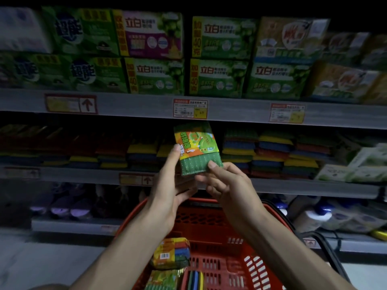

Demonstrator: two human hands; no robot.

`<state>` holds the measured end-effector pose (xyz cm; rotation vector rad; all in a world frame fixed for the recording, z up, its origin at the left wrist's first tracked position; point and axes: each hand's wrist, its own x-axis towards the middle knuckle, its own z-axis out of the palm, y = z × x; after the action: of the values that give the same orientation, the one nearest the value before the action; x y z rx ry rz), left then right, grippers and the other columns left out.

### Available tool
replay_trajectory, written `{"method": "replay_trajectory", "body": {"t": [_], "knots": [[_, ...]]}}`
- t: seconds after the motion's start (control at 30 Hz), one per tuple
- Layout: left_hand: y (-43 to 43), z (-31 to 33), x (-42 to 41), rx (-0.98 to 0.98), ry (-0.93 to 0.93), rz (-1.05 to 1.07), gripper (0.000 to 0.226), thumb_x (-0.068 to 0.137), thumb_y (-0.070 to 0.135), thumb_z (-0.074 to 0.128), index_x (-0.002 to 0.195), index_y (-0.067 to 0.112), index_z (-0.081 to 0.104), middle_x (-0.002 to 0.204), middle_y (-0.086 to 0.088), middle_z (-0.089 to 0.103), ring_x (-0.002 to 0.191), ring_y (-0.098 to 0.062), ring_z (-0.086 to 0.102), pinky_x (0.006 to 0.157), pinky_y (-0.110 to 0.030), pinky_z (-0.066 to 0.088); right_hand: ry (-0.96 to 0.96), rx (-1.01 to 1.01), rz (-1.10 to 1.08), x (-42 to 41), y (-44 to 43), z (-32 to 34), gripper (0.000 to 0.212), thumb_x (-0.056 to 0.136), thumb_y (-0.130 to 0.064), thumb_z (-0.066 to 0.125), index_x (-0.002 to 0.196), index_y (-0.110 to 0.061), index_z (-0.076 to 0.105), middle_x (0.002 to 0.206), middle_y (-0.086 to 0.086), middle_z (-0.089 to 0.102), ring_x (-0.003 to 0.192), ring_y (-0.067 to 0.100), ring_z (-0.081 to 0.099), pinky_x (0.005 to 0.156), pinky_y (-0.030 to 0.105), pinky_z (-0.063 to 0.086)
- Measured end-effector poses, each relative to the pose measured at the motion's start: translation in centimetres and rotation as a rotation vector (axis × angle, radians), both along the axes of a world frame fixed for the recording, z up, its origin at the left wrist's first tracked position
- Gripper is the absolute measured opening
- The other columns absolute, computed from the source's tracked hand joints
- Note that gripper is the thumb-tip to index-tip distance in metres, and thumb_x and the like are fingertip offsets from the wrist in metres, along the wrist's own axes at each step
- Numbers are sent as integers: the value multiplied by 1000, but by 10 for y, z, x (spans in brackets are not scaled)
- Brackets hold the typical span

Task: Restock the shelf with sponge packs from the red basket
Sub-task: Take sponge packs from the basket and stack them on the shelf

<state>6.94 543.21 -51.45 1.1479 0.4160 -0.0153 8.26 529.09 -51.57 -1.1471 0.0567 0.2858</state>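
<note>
A green sponge pack [196, 149] with an orange label is held up in front of a dark gap on the middle shelf [293, 186]. My left hand [171, 181] grips its left edge, thumb on the label. My right hand [226, 183] pinches its lower right corner. Below my arms sits the red basket [215, 231]. Inside it lie a multicolour sponge pack [171, 253], another green pack [161, 279] and a pack standing on edge [193, 278].
Stacks of coloured sponges [272, 151] fill the middle shelf on both sides of the gap. Green detergent boxes [155, 76] line the upper shelf. White boxes [368, 164] stand at the right. Bottles [314, 216] sit on the low shelf, and the floor [41, 262] shows at lower left.
</note>
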Motion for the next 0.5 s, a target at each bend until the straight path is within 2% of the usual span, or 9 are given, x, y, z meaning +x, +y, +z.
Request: {"method": "replay_trajectory", "body": {"t": [0.17,0.23,0.33,0.4,0.5], "knots": [[-6,1,10,-18,-34,28,27,93,27,74,105,4,78,101,-16,79,95,-26,78,83,-38,60,11,85,-18,11,7,-3,15,96,-19,69,97,-12,55,119,22,73,103,26,76,77,27,55],[-6,-1,18,-53,-23,80,22,90,22,77,101,3,78,99,-16,80,95,-26,78,87,-38,60,11,89,-17,14,8,-3,17,96,-19,68,106,-10,57,116,21,74,105,27,75,79,27,57],[-8,-4,28,-69,-8,139,21,86,21,82,97,4,78,97,-14,80,96,-26,78,88,-38,60,-15,-9,-19,19,7,-2,22,98,-22,68,110,-5,60,109,18,77,104,28,76,85,33,58],[-10,-7,34,-50,9,168,27,84,25,84,98,4,78,99,-14,80,97,-26,77,84,-37,61,-34,-96,-24,22,5,-2,29,98,-24,68,113,0,62,106,17,78,101,28,76,88,37,59],[-11,-10,44,-36,21,201,54,81,33,87,115,-6,70,107,-18,77,97,-27,77,77,-35,63,-48,-165,-28,28,1,-1,34,99,-27,68,120,-1,65,103,16,79,98,29,77,87,38,60]]}}
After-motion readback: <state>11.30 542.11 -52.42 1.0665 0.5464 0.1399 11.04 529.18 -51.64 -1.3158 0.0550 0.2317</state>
